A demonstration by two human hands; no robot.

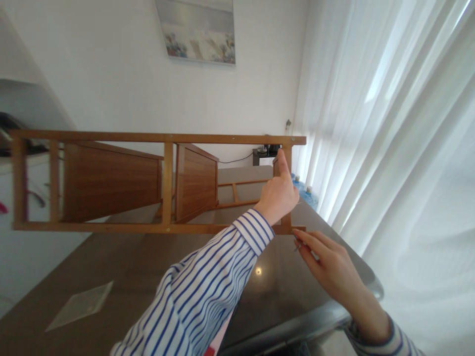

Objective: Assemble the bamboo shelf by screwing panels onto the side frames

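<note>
A wooden shelf rack (159, 183) lies on its side on a dark table (148, 262). My left hand (278, 195), in a blue-striped sleeve, is closed round the rack's right end post with the thumb pointing up along it. My right hand (326, 264) is just below the rack's lower right corner. Its fingers are pressed together, pinching a small thin metal piece (297, 245) whose tip is at that corner. I cannot make out what the metal piece is.
A clear plastic sheet (79, 304) lies on the table at the near left. White curtains (389, 148) hang close on the right. Blue water bottles (305, 194) stand behind the rack, beside a small black shelf (264, 154) on the wall. A painting (198, 32) hangs above.
</note>
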